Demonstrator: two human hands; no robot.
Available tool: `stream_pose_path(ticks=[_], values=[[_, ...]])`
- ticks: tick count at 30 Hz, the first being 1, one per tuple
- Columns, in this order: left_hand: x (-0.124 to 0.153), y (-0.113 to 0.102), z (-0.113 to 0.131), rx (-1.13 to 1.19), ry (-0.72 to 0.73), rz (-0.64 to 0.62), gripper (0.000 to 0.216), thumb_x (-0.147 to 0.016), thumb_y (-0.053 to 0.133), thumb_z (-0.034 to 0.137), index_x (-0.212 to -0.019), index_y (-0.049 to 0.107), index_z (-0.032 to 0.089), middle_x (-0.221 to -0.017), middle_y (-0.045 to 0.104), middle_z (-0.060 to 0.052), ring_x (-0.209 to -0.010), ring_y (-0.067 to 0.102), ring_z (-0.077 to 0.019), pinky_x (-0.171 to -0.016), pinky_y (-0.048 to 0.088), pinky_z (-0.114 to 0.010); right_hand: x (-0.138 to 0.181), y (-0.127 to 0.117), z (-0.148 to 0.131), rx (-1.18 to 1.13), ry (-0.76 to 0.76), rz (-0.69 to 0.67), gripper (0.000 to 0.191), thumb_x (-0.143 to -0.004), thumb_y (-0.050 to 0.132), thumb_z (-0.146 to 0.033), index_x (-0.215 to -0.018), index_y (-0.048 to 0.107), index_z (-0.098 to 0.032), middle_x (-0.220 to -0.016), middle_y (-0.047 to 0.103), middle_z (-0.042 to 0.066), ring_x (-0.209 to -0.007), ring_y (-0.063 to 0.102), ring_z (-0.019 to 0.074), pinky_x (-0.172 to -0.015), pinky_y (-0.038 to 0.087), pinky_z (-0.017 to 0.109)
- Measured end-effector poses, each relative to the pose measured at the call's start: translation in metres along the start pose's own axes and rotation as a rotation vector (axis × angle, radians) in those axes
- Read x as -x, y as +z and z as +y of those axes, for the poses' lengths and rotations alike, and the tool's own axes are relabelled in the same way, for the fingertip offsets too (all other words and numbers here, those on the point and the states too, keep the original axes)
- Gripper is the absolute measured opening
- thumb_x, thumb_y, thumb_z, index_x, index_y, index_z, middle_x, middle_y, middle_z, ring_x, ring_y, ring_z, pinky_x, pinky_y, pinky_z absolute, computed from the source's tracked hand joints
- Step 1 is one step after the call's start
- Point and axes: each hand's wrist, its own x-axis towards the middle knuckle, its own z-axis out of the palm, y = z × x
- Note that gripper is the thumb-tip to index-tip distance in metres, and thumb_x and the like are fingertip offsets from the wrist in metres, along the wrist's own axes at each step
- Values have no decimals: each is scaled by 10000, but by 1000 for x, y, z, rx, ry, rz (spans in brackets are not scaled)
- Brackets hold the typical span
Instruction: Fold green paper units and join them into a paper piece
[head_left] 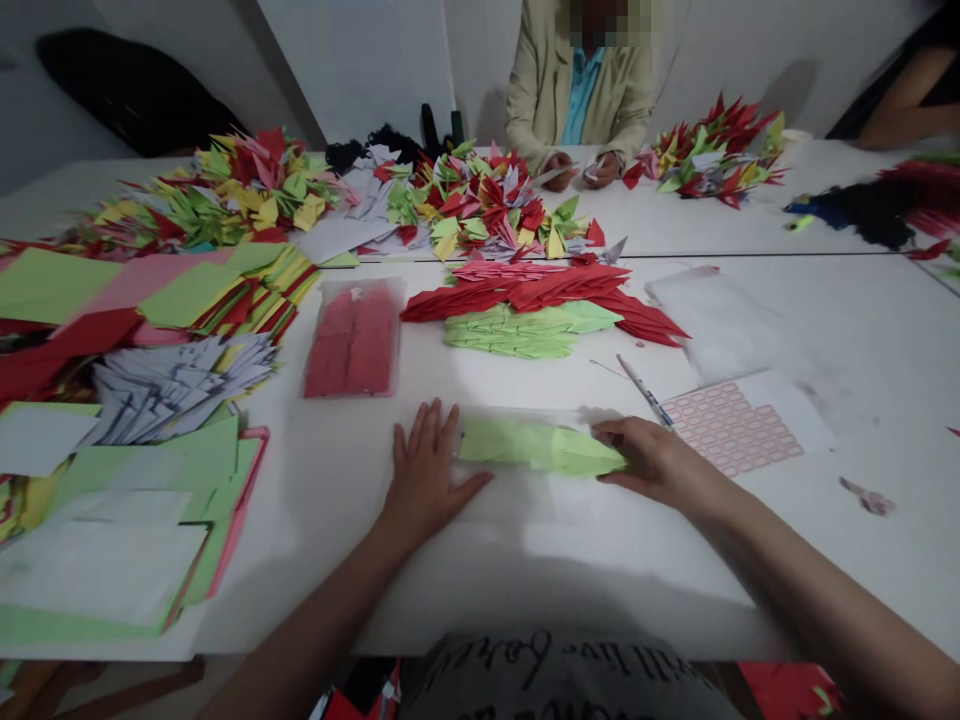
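Both hands at a stack of green folded paper pieces [536,447] on the white table [525,560].

Left hand [424,470] lies flat, palm down, fingers extended, thumb touching the stack's left end. Right hand [652,462] covers the right end; whether it pinches cannot be told. Pen [645,392] lies just beyond.

Pen [643,390], sticker sheet [731,428], red packet [352,340].

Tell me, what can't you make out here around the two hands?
- Head view: whether the right hand pinches or just presses the green paper stack; its own back hides the fingertips.
- Head view: the small thing at right, too small and blurred.
- Head view: the sheet stack at left, cut off by the edge.
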Motion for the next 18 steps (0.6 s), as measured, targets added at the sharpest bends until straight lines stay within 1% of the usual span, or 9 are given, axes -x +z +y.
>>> stream_pose_path(ticks=[2, 4, 5, 7, 9, 12, 16, 18], values=[[-3, 2, 13, 40, 57, 5, 947, -793, 457, 718, -1490, 169, 145, -1556, 146, -185, -1441, 135, -347, -1143, 117, -585, 13, -2, 4, -21, 61, 9, 387, -869, 569, -383, -1219, 475, -247, -1087, 628, 86, -908, 643, 216, -763, 554, 370], [-6, 4, 25, 78, 103, 1, 953, -796, 444, 724, -1493, 147, 146, -1560, 129, -181, -1447, 115, -334, -1149, 122, -570, 24, -2, 7, -31, 88, 47, 326, -872, 565, -386, -1160, 493, -253, -1042, 632, 79, -861, 646, 211, -718, 556, 356], [-8, 4, 31, 92, 117, 4, 959, -797, 435, 729, -1495, 131, 145, -1562, 121, -179, -1450, 105, -329, -1149, 117, -571, 28, -1, 9, -35, 80, 84, 302, -868, 570, -388, -1127, 494, -250, -1048, 627, 84, -862, 644, 211, -716, 556, 355], [-9, 5, 38, 110, 135, 17, 974, -792, 425, 739, -1496, 108, 145, -1562, 119, -180, -1451, 99, -329, -1144, 94, -591, 31, 4, 9, -47, 56, 140, 234, -865, 578, -376, -1035, 493, -241, -1087, 609, 91, -930, 631, 215, -764, 552, 361], [-9, 5, 41, 119, 143, 33, 981, -790, 421, 742, -1498, 91, 149, -1560, 125, -184, -1450, 99, -334, -1136, 68, -614, 30, 11, 6, -53, 41, 174, 168, -868, 575, -352, -945, 483, -235, -1098, 592, 89, -989, 613, 213, -807, 542, 360], [-9, 5, 42, 126, 154, 44, 975, -797, 405, 742, -1500, 66, 158, -1558, 134, -185, -1452, 96, -329, -1134, 35, -621, 22, 23, -1, -34, 36, 200, 149, -871, 569, -335, -858, 466, -229, -1097, 570, 86, -993, 605, 204, -807, 538, 350], [-11, 5, 42, 120, 180, 20, 940, -825, 379, 721, -1501, 60, 150, -1560, 120, -184, -1454, 83, -322, -1130, 4, -624, 12, 32, -8, -8, 43, 243, 123, -871, 562, -315, -855, 480, -225, -1115, 547, 90, -1013, 598, 204, -813, 535, 347], [-11, 0, 41, 115, 187, 13, 895, -854, 377, 682, -1501, 63, 149, -1561, 118, -179, -1453, 91, -323, -1126, 4, -630, 10, 34, -8, -2, 36, 258, 106, -868, 561, -305, -866, 496, -222, -1112, 544, 93, -1017, 597, 206, -815, 533, 349]])
